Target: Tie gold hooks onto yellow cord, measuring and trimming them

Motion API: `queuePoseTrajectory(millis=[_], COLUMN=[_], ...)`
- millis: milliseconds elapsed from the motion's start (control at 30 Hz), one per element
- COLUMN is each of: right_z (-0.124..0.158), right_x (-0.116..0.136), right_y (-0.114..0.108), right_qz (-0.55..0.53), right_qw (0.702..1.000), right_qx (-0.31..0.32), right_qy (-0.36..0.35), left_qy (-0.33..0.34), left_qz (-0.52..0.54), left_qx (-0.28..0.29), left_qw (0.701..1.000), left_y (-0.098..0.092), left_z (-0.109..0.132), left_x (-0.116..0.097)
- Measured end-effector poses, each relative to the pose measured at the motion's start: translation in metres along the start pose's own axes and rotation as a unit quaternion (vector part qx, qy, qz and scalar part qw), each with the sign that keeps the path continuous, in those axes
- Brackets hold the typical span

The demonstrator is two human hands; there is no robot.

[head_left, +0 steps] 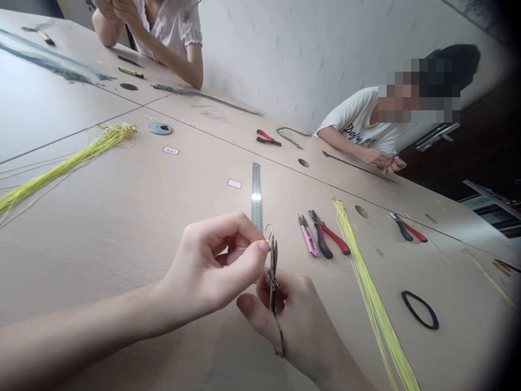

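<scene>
My left hand (220,263) pinches a small fish hook (269,230) between thumb and forefinger, its bend sticking up above the fingertips. Yellow line shows at the base of the hook. In my right hand (305,323) is a pair of small metal scissors (273,285), held with the blades pointing up. The blade tips stand right beside the hook and my left fingertips; whether they touch the line I cannot tell. Behind my left hand lies a steel ruler (256,190), its near end hidden.
Right of my hands lie pink thread snips (308,236), red-and-black pliers (329,235), a yellow line bundle (366,293) and a black band (420,310). Another yellow bundle (69,165) lies left. Two people (171,49) sit across the table (122,244), handling small things.
</scene>
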State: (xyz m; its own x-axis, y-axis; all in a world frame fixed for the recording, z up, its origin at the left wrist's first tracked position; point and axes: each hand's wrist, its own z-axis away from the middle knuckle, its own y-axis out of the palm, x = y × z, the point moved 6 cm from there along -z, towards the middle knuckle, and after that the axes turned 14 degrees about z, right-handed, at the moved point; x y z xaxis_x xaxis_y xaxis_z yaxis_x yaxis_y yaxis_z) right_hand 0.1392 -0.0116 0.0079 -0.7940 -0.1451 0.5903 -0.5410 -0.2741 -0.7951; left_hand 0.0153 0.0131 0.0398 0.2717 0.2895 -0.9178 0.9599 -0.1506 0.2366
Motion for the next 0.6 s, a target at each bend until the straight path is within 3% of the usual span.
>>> queuePoseTrajectory(millis=[600], right_z=[0.0011], right_x=[-0.0034], right_y=[0.0093], right_qz=[0.017], right_qw=[0.998], right_qx=[0.057], right_qy=[0.029], left_qy=[-0.008], left_qz=[-0.017], left_qx=[0.01], left_qw=[1.0], left_y=[0.0006], left_z=[0.0027], left_x=[0.0021])
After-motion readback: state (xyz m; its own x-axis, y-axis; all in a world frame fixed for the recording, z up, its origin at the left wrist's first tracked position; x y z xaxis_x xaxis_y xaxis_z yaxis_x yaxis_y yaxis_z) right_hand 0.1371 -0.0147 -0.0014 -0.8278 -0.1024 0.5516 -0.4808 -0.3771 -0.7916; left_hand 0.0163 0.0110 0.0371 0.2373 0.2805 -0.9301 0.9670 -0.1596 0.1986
